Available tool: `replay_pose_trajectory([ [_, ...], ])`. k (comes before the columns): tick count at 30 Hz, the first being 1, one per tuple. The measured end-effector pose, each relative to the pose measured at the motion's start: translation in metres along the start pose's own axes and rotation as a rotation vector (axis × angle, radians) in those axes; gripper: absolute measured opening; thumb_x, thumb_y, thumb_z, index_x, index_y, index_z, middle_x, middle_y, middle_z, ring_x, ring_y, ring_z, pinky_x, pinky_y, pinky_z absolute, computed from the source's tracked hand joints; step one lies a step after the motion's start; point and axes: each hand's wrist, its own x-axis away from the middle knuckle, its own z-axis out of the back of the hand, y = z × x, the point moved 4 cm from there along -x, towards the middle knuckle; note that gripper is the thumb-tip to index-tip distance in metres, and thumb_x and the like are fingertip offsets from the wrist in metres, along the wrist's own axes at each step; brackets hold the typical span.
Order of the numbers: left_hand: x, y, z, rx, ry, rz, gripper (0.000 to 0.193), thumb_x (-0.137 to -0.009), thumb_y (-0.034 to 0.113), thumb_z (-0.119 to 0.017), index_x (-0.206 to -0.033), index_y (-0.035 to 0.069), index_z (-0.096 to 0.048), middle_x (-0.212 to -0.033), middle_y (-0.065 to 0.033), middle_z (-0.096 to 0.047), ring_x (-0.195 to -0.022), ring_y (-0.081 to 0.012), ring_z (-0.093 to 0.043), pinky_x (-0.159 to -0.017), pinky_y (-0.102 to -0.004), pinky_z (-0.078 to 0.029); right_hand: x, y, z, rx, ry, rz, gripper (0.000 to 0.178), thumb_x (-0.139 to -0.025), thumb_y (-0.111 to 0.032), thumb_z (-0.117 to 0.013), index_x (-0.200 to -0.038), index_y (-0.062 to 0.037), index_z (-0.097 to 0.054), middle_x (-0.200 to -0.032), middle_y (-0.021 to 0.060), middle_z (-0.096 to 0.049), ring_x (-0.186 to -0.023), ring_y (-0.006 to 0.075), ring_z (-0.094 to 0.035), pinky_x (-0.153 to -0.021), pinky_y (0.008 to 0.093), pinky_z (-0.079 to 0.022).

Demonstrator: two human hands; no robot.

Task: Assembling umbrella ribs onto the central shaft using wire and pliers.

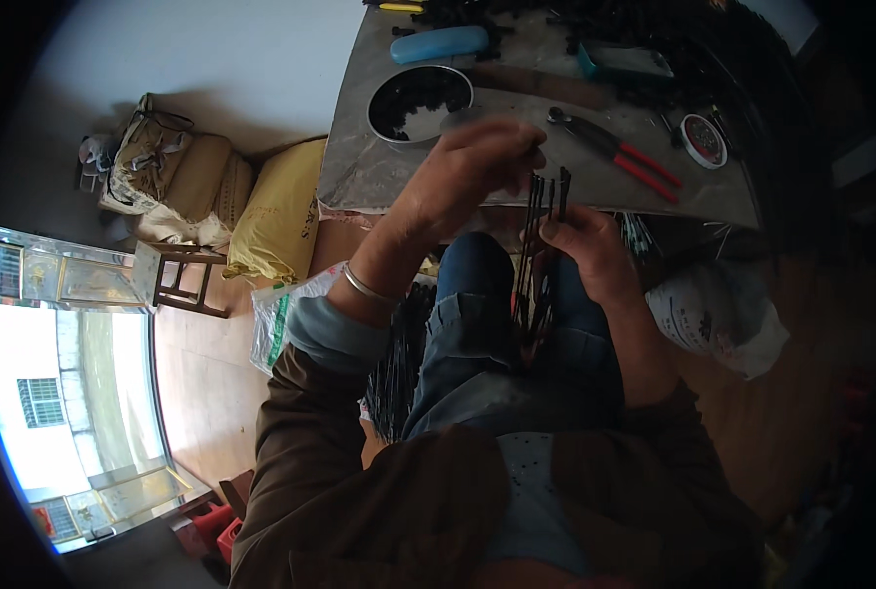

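Bundle of thin black metal rods: gripped upright over the lap by right hand; tips pinched by left hand fingers (more rods lie unworked by the left thigh); grey metal surface beyond.

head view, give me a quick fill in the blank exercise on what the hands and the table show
1. The right hand grips a bunch of thin black rods that stand ____.
2. The left hand wears a silver ____ at the wrist.
3. On the metal table lie pliers with ____ handles.
4. The round bowl on the table holds small ____ pieces.

Missing words: upright; bracelet; red; black
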Motion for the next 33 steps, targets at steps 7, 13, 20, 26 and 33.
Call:
replay_pose_trajectory([
  [7, 0.001, -0.033, -0.003, 0.448, -0.263, 0.179, 0.029, -0.093, 0.028, -0.054, -0.109, 0.004, -0.056, -0.099, -0.0043, -0.060, -0.093, -0.0196, -0.059, -0.084, -0.0362, -0.047, 0.005, 0.000, 0.001, 0.038, -0.029, -0.001, 0.021, -0.087, -0.020, -0.067, -0.095, -0.0009, -0.064, -0.084, 0.0055, -0.066, -0.074, 0.0119, -0.063, -0.065, 0.0259, -0.052],
  [13, 0.004, -0.037, -0.006, 0.449, -0.265, 0.200, 0.027, -0.093, 0.031, -0.055, -0.108, 0.008, -0.056, -0.099, -0.0039, -0.060, -0.096, -0.0192, -0.058, -0.088, -0.0361, -0.044, 0.009, -0.003, 0.000, 0.052, -0.034, 0.013, 0.020, -0.087, -0.019, -0.067, -0.095, -0.0005, -0.065, -0.082, 0.0054, -0.066, -0.073, 0.0118, -0.063, -0.064, 0.0254, -0.051],
  [20, 0.007, -0.031, -0.008, 0.362, -0.153, 0.152, 0.026, -0.093, 0.024, -0.056, -0.110, 0.005, -0.058, -0.097, -0.0036, -0.059, -0.092, -0.0171, -0.059, -0.086, -0.0369, -0.048, 0.009, -0.001, 0.000, 0.066, -0.046, 0.020, 0.021, -0.087, -0.018, -0.067, -0.096, 0.0002, -0.066, -0.080, 0.0052, -0.066, -0.070, 0.0112, -0.062, -0.062, 0.0247, -0.049],
  [26, 0.012, -0.028, -0.013, 0.349, -0.163, 0.123, 0.031, -0.094, 0.021, -0.055, -0.119, 0.002, -0.057, -0.097, -0.0041, -0.060, -0.091, -0.0165, -0.059, -0.086, -0.0371, -0.048, 0.010, 0.001, 0.000, 0.039, -0.040, 0.004, 0.022, -0.086, -0.019, -0.068, -0.097, -0.0001, -0.066, -0.080, 0.0045, -0.066, -0.070, 0.0112, -0.062, -0.062, 0.0252, -0.049],
  [33, 0.013, -0.029, -0.014, 0.386, -0.138, 0.114, 0.030, -0.094, 0.021, -0.053, -0.115, 0.001, -0.060, -0.093, -0.0060, -0.064, -0.083, -0.0149, -0.062, -0.079, -0.0297, -0.050, 0.008, 0.004, -0.001, 0.071, -0.044, 0.006, 0.021, -0.086, -0.019, -0.068, -0.096, -0.0005, -0.066, -0.080, 0.0045, -0.065, -0.070, 0.0113, -0.062, -0.062, 0.0254, -0.049],
])
